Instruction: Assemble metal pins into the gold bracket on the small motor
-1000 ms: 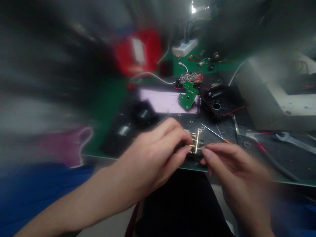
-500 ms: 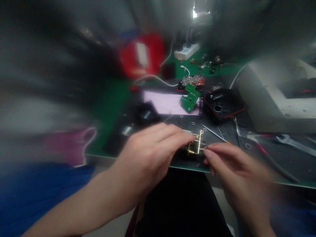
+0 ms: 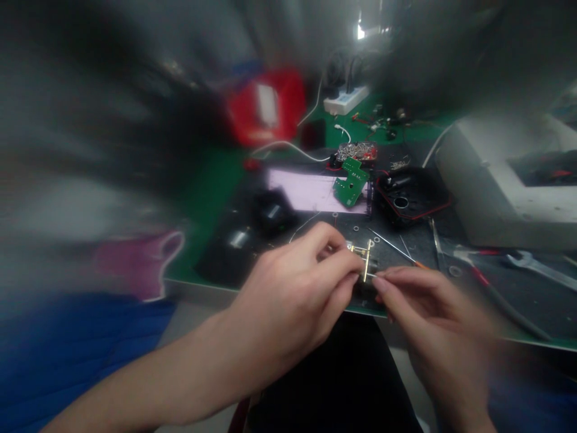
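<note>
Small boxy gold-coloured metal frame is at 6 o'clock of the angular green PCB, its long edge running approx 1-to-7. L hand, back up, has curled fingers clamped on the frame's 9 o'clock side; R hand pinches a thin silvery rod, pointing to 9, btwn thumb + forefinger.

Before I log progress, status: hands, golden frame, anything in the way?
Left hand gripping golden frame. Right hand pinching thin rod at frame's side. Orange-handled tool beyond right hand, apparently not blocking.
</note>
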Tool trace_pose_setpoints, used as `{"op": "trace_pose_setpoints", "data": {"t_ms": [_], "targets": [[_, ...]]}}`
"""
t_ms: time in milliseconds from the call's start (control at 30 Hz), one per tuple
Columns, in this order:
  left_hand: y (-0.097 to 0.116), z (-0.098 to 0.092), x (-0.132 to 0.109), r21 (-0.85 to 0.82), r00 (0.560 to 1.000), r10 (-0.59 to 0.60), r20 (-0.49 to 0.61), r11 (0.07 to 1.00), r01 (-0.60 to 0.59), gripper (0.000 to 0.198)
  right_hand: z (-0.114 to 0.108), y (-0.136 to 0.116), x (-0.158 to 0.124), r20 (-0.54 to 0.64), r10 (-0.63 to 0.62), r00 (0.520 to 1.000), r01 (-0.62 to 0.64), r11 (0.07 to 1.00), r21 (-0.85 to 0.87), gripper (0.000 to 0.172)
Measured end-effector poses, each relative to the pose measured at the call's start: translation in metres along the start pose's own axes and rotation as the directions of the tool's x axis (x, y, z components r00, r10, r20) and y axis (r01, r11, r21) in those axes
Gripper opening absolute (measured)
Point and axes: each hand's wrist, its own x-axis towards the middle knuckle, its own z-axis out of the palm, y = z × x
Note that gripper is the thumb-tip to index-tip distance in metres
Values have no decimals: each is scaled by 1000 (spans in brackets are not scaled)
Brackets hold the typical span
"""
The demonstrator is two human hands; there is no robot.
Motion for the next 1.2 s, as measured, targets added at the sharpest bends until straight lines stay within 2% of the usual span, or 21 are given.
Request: {"op": "trace_pose_setpoints", "data": {"t_ms": [133,300,600,800,1067,1200], "targets": [[5,-3,1,116,998,-40,43,993,35,14,1,2,0,-8,-15,1000,15,1000,16,9],[10,-4,3,180,999,-32,19,983,28,16,1,4,1,-8,-9,1000,9,1000,29,10],[7,0,0,-60,994,-102,-27,993,100,18,-2,1,3,16,65,998,-66,997,51,10],[4,2,4,-220,991,-115,-67,971,98,15,-5,-1,4,27,60,998,-61,997,52,9],[1,0,8,-284,990,-142,2,949,136,15,-5,0,4,33,98,995,-100,993,56,11],[0,0,7,-232,995,-100,-13,968,94,16,-4,-6,6,36,105,994,-106,994,20,8]]}}
